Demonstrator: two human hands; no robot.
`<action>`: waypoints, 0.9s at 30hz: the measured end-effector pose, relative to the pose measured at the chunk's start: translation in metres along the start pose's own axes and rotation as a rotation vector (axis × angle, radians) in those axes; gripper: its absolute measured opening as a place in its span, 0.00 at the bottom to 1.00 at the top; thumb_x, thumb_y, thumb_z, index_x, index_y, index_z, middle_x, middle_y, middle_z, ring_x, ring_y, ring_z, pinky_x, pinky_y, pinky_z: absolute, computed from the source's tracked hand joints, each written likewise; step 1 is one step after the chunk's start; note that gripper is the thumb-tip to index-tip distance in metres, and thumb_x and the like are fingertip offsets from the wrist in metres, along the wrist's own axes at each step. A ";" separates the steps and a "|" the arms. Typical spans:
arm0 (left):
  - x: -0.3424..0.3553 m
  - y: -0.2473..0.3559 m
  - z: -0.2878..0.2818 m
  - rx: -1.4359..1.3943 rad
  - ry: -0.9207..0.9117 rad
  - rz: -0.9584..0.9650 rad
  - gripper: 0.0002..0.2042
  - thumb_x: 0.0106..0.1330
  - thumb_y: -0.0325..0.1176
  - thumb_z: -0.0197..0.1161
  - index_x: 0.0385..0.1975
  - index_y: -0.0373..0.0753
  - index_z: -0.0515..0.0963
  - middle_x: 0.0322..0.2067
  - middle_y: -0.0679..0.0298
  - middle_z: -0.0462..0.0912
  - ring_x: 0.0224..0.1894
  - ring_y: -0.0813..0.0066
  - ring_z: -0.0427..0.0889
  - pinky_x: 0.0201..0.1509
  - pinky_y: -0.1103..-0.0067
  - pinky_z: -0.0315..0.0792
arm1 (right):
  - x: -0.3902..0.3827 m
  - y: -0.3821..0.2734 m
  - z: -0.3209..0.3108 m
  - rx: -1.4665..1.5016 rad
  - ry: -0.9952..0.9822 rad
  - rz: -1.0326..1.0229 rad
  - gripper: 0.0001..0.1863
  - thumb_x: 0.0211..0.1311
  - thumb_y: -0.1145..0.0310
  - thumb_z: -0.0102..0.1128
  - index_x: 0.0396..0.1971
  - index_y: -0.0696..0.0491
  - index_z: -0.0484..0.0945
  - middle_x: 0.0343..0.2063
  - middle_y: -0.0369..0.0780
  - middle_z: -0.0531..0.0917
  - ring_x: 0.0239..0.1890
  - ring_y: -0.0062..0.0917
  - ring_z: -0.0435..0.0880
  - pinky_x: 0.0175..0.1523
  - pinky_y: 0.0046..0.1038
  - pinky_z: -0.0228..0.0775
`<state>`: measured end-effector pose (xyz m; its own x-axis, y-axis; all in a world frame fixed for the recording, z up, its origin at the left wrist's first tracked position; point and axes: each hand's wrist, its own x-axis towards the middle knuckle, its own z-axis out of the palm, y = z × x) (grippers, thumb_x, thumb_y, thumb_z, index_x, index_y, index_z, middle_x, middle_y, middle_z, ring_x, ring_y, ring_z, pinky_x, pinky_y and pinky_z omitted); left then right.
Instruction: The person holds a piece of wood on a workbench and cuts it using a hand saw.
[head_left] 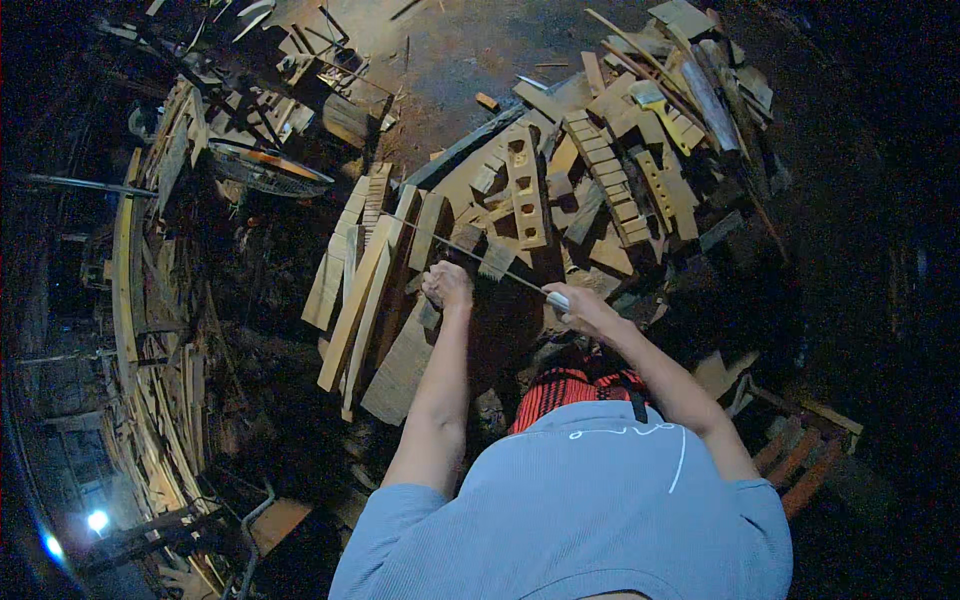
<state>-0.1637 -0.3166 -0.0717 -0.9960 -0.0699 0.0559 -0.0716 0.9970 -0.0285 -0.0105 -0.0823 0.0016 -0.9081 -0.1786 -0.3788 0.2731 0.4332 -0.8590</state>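
at the frame's centre the left hand [447, 285] is fisted around a slim pale wooden strip [372, 300], while the right hand [583, 310] grips the light handle of a long thin metal blade [478, 258]. best kept steady, stroking away from the fingers, clear of the scrap-wood pile [620, 170].

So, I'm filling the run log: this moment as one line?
left hand: fisted on wood piece | right hand: grips thin rod tool | around: scrap wood pile
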 end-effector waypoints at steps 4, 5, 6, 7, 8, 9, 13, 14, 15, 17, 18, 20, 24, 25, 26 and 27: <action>0.002 -0.003 0.008 -0.035 -0.018 -0.019 0.12 0.57 0.31 0.47 0.22 0.36 0.79 0.30 0.54 0.79 0.36 0.58 0.77 0.39 0.65 0.70 | -0.033 0.016 -0.004 -0.156 0.138 -0.135 0.30 0.40 0.77 0.55 0.51 0.48 0.68 0.33 0.47 0.79 0.35 0.36 0.79 0.39 0.32 0.71; 0.004 -0.004 0.013 -0.036 -0.011 -0.015 0.12 0.57 0.32 0.46 0.23 0.36 0.79 0.30 0.54 0.79 0.36 0.57 0.77 0.40 0.65 0.70 | -0.046 0.021 -0.007 -0.272 0.177 -0.146 0.30 0.40 0.76 0.55 0.51 0.47 0.69 0.31 0.46 0.80 0.32 0.33 0.80 0.35 0.30 0.72; 0.005 -0.006 0.019 -0.044 -0.024 -0.020 0.13 0.57 0.32 0.46 0.23 0.36 0.79 0.30 0.54 0.79 0.36 0.57 0.77 0.40 0.65 0.69 | -0.059 0.026 -0.011 -0.210 0.172 -0.163 0.31 0.40 0.77 0.55 0.51 0.46 0.69 0.33 0.46 0.80 0.34 0.33 0.80 0.38 0.30 0.72; 0.006 -0.007 0.025 -0.132 0.013 -0.043 0.13 0.57 0.32 0.45 0.24 0.36 0.78 0.30 0.53 0.79 0.36 0.57 0.77 0.40 0.65 0.69 | -0.076 0.031 -0.018 -0.186 0.142 -0.122 0.31 0.40 0.78 0.55 0.51 0.46 0.69 0.34 0.46 0.80 0.35 0.33 0.80 0.40 0.30 0.72; 0.006 -0.008 0.029 -0.227 0.031 -0.074 0.13 0.58 0.33 0.45 0.25 0.35 0.78 0.31 0.53 0.79 0.36 0.56 0.77 0.40 0.65 0.69 | -0.091 0.035 -0.025 -0.166 0.128 -0.117 0.32 0.39 0.79 0.55 0.52 0.46 0.69 0.36 0.45 0.80 0.37 0.33 0.80 0.42 0.29 0.72; 0.006 -0.008 0.031 -0.351 0.020 -0.129 0.13 0.58 0.33 0.45 0.25 0.35 0.78 0.31 0.53 0.79 0.37 0.56 0.77 0.40 0.65 0.69 | -0.105 0.038 -0.030 -0.147 0.078 0.000 0.32 0.39 0.80 0.55 0.52 0.46 0.69 0.37 0.45 0.80 0.39 0.33 0.80 0.44 0.29 0.71; 0.005 -0.002 0.016 -0.362 0.025 -0.119 0.12 0.58 0.33 0.46 0.27 0.35 0.77 0.32 0.53 0.78 0.37 0.56 0.77 0.40 0.64 0.69 | -0.136 0.042 -0.041 -0.076 -0.006 0.140 0.34 0.38 0.82 0.55 0.52 0.45 0.69 0.40 0.45 0.79 0.42 0.34 0.80 0.48 0.30 0.70; 0.003 0.000 0.008 -0.241 0.002 -0.085 0.12 0.57 0.33 0.46 0.27 0.35 0.77 0.32 0.53 0.78 0.37 0.56 0.77 0.39 0.64 0.70 | -0.137 0.042 -0.042 -0.055 -0.013 0.129 0.34 0.37 0.82 0.55 0.52 0.45 0.69 0.41 0.45 0.79 0.42 0.34 0.80 0.48 0.30 0.70; 0.001 0.003 0.000 -0.118 0.031 -0.044 0.12 0.57 0.32 0.47 0.27 0.35 0.77 0.32 0.53 0.78 0.38 0.57 0.77 0.39 0.64 0.70 | -0.135 0.042 -0.041 -0.068 0.010 0.090 0.34 0.38 0.82 0.55 0.52 0.45 0.69 0.41 0.45 0.79 0.42 0.35 0.80 0.48 0.31 0.70; 0.000 0.007 -0.012 -0.081 -0.030 -0.051 0.11 0.57 0.32 0.47 0.27 0.36 0.78 0.32 0.55 0.79 0.38 0.58 0.77 0.39 0.65 0.70 | -0.121 0.040 -0.036 -0.105 0.058 0.019 0.34 0.38 0.82 0.54 0.52 0.44 0.69 0.41 0.46 0.79 0.42 0.36 0.80 0.47 0.32 0.71; -0.001 0.008 -0.014 -0.058 -0.005 -0.050 0.11 0.57 0.32 0.48 0.27 0.36 0.78 0.31 0.55 0.79 0.38 0.58 0.77 0.39 0.65 0.70 | -0.111 0.038 -0.033 -0.119 0.074 -0.019 0.33 0.38 0.81 0.54 0.51 0.44 0.69 0.41 0.47 0.79 0.41 0.37 0.80 0.47 0.33 0.71; 0.000 0.008 -0.013 -0.022 -0.042 -0.056 0.11 0.57 0.32 0.48 0.26 0.36 0.79 0.32 0.56 0.79 0.39 0.58 0.77 0.40 0.66 0.71 | -0.083 0.030 -0.025 -0.187 0.098 -0.062 0.32 0.38 0.81 0.54 0.51 0.44 0.69 0.40 0.48 0.79 0.41 0.39 0.79 0.47 0.34 0.71; 0.004 0.003 -0.005 0.062 -0.139 -0.007 0.11 0.57 0.32 0.48 0.26 0.37 0.80 0.32 0.56 0.80 0.39 0.59 0.77 0.41 0.68 0.71 | -0.023 0.006 -0.011 -0.126 0.057 -0.025 0.28 0.43 0.77 0.55 0.50 0.45 0.69 0.33 0.48 0.80 0.39 0.41 0.79 0.43 0.36 0.72; 0.004 0.003 -0.004 0.049 -0.079 -0.011 0.11 0.57 0.32 0.48 0.25 0.37 0.80 0.31 0.56 0.80 0.39 0.59 0.77 0.41 0.68 0.71 | -0.008 0.000 -0.009 -0.138 0.030 0.014 0.29 0.42 0.77 0.54 0.50 0.45 0.68 0.33 0.49 0.79 0.39 0.43 0.79 0.43 0.37 0.71; 0.003 0.003 -0.005 0.039 -0.075 -0.025 0.11 0.57 0.32 0.48 0.25 0.37 0.80 0.31 0.56 0.80 0.39 0.59 0.77 0.41 0.68 0.71 | 0.006 -0.005 -0.007 -0.148 0.008 0.012 0.29 0.42 0.77 0.52 0.51 0.45 0.68 0.33 0.51 0.79 0.39 0.44 0.79 0.42 0.39 0.71; 0.002 0.003 -0.008 0.036 -0.060 -0.040 0.11 0.57 0.32 0.48 0.25 0.37 0.80 0.31 0.56 0.80 0.39 0.60 0.77 0.41 0.68 0.71 | 0.013 -0.008 -0.004 -0.164 -0.018 0.029 0.30 0.41 0.77 0.51 0.51 0.46 0.67 0.33 0.52 0.79 0.39 0.46 0.78 0.42 0.40 0.70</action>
<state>-0.1654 -0.3130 -0.0635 -0.9936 -0.1127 -0.0026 -0.1124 0.9917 -0.0630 -0.0260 -0.0845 0.0053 -0.8943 -0.1796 -0.4098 0.2419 0.5765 -0.7805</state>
